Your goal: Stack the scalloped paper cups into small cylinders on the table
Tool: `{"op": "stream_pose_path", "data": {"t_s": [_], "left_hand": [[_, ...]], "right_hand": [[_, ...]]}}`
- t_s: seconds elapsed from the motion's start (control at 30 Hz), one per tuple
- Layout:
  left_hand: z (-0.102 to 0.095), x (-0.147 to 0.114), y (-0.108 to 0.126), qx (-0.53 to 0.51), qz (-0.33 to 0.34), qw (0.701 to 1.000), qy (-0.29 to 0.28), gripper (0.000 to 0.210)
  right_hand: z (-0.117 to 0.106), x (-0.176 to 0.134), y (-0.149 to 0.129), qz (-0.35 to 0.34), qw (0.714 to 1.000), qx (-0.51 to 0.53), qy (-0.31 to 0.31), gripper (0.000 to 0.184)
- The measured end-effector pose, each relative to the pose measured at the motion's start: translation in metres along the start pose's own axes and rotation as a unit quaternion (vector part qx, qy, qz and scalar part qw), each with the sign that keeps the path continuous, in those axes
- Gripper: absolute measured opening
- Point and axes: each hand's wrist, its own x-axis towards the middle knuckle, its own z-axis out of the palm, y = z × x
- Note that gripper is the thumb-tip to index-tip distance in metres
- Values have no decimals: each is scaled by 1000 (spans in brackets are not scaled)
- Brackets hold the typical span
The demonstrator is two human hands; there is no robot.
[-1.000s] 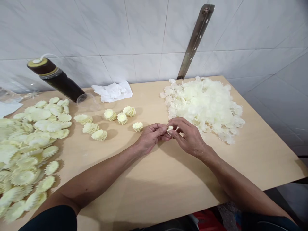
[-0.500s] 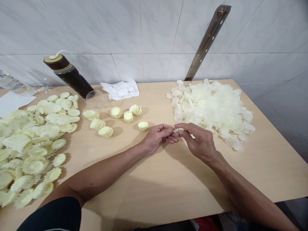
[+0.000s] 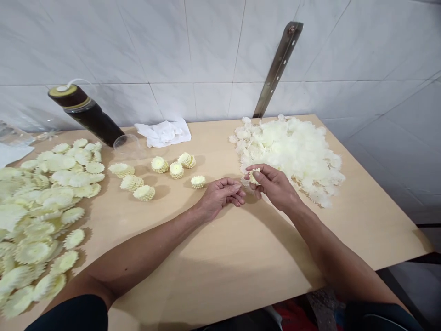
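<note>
Between the thumb and fingers of my right hand [image 3: 278, 189] is a small pale-yellow toothed flower disc [image 3: 254, 176], partly covered by the thumb. My left hand [image 3: 219, 196] is a little lower and to the left, apart from the right one, its thumb pressed on the forefinger. Whether anything is in that pinch I cannot make out. Just left of it a short stack of toothed flower discs [image 3: 198, 182] stands on the table. Close beyond my right hand spreads a pile of thin, whitish, translucent toothed petal layers [image 3: 285, 142].
Several more disc stacks [image 3: 144, 193] stand left of centre on the wooden table [image 3: 206, 276]. A large heap of yellowish discs [image 3: 37, 225] covers the left side. Behind are a dark bottle [image 3: 93, 119], a clear lid [image 3: 127, 146] and crumpled tissue [image 3: 164, 132]. A metal bracket [image 3: 278, 69] rises against the tiled wall.
My right hand has drawn away from my left and lifted slightly, with the disc now showing in its fingers. The camera view has shifted a little to the right.
</note>
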Motion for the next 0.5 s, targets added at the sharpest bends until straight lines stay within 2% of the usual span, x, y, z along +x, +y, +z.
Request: {"op": "stream_pose_path", "data": {"t_s": [0.1, 0.23, 0.33, 0.5], "left_hand": [[-1, 1, 1, -1, 7, 1000, 5, 39], [-2, 1, 2, 3, 4, 1000, -7, 36], [-3, 1, 3, 0, -1, 1000, -4, 36], [-3, 0, 4, -12, -8, 1000, -1, 36]], "right_hand": [[-5, 0, 1, -6, 997, 37, -67, 48], [-11, -3, -4, -4, 993, 8, -117, 54], [-13, -5, -8, 0, 993, -1, -117, 57], [-13, -4, -13, -11, 997, -10, -74, 45]]}}
